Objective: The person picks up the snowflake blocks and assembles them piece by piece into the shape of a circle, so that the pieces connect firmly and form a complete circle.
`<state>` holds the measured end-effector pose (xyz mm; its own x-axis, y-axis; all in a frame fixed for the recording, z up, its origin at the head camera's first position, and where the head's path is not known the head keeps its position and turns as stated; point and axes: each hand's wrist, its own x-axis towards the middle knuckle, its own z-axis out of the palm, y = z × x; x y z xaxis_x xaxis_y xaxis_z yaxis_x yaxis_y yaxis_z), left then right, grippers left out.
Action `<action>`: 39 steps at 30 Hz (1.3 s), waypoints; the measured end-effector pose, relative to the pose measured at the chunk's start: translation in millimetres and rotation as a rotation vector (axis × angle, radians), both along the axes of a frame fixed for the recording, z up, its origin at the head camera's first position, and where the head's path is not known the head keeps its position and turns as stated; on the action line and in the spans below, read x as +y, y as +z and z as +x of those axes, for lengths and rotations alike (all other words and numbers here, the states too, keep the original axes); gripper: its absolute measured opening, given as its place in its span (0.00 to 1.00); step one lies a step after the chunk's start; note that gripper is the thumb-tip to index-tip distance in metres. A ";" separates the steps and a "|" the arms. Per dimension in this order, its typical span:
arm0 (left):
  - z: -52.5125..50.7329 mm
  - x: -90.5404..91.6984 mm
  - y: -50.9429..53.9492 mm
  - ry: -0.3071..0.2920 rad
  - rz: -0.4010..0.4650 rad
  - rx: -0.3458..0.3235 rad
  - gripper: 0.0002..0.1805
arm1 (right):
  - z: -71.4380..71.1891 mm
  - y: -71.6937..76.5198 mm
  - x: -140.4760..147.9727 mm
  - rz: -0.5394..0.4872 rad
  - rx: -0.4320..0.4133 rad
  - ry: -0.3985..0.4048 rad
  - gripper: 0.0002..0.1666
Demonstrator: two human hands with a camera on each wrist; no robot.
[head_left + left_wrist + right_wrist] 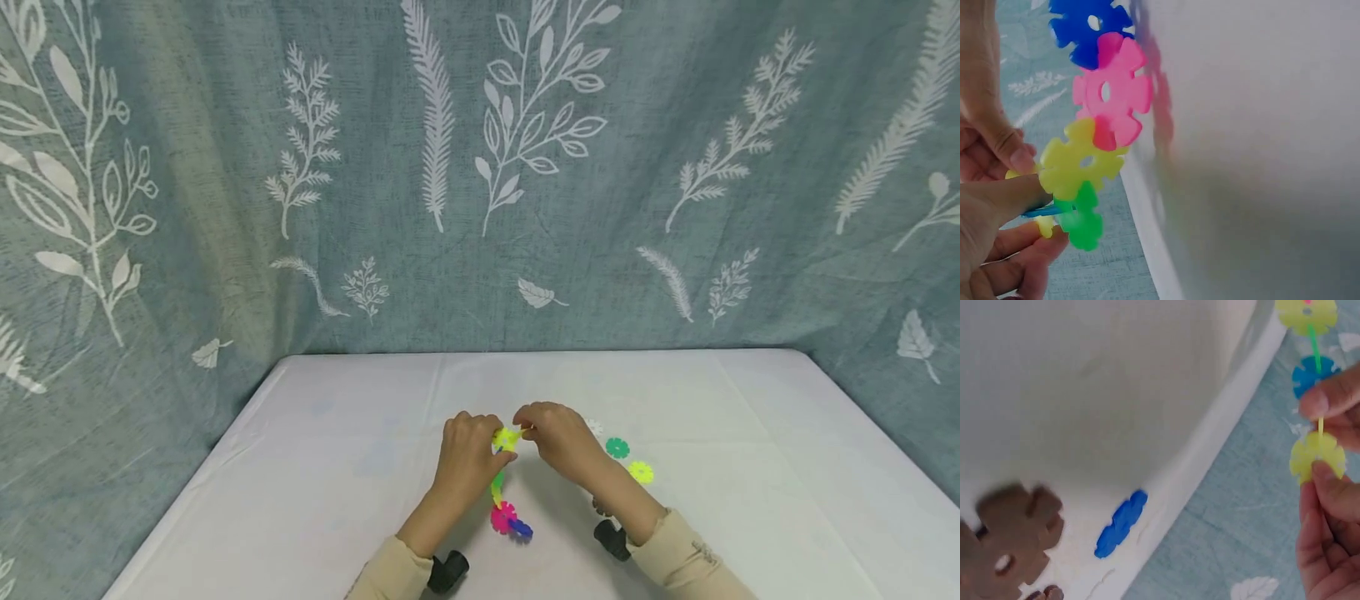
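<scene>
Both hands [467, 452] [558, 437] on linked discs [1107, 125]

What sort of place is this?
It could be an indoor play or craft spot, though I can't see the whole room. There's a white-covered table, a leaf-patterned cloth hanging behind it, and a chain of bright flower-shaped pieces in someone's hands.

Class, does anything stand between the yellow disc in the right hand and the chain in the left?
Nothing visible does: the yellow disc, pinched by the right hand, appears to meet the end of the chain directly; the left hand grips close by.
</scene>
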<state>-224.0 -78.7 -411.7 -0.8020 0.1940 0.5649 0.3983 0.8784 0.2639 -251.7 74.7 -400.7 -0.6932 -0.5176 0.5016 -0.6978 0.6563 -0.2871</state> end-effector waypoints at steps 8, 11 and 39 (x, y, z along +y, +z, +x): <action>-1.0 -4.5 0.7 0.032 -0.062 0.069 0.23 | -9.4 3.2 3.5 -0.120 -0.146 0.086 0.12; -1.7 -1.7 1.9 -0.015 -0.040 0.115 0.16 | -10.8 1.3 2.3 -0.129 -0.143 0.115 0.11; -4.6 -3.6 -2.4 -0.049 -0.014 0.100 0.08 | -59.3 -10.5 10.6 0.209 -0.563 -0.369 0.11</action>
